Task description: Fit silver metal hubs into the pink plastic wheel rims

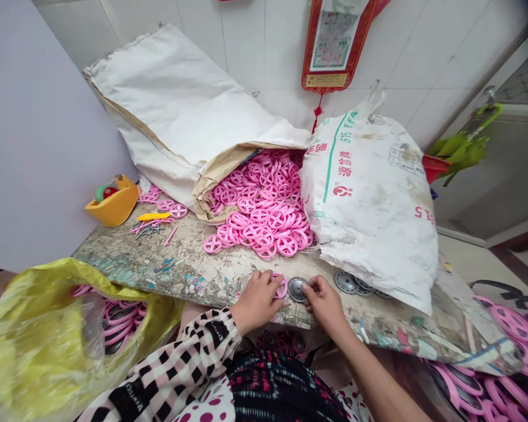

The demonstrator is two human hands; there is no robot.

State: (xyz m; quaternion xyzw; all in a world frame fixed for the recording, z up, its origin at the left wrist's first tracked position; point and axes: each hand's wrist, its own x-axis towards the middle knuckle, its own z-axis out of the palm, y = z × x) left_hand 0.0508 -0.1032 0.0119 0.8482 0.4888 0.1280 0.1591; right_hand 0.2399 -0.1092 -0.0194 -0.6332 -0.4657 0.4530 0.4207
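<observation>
- The table (180, 264) is a worn, paint-stained board running across in front of the person, with a tiled wall behind it.
- A white sack (171, 111) lies slumped open on the table, its paper lining showing at the mouth.
- A printed sack (369, 205), bulging and dirty, leans just right of that opening and rests over the table's far side.
- A yellow bag (39, 334) sits at the lower left, below the table, with pink wheels (118, 322) showing through it.
- A heap of pink rings (259, 205) spills from the white sack onto the table, and a few lie apart to the left.
- More pink wheels (510, 328) are piled at the lower right, below the table.
- The left hand (257, 302), in a checked sleeve, is curled over a pink ring (281, 287) at the table's near edge, fingers closed on it.
- The right hand (325, 305) is bare, its fingers bunched against the rim of a metal disc (297, 289); I can't tell whether they pinch it. The disc lies touching the pink ring.
- Further metal discs (347, 282) sit stacked under the printed sack's edge.
</observation>
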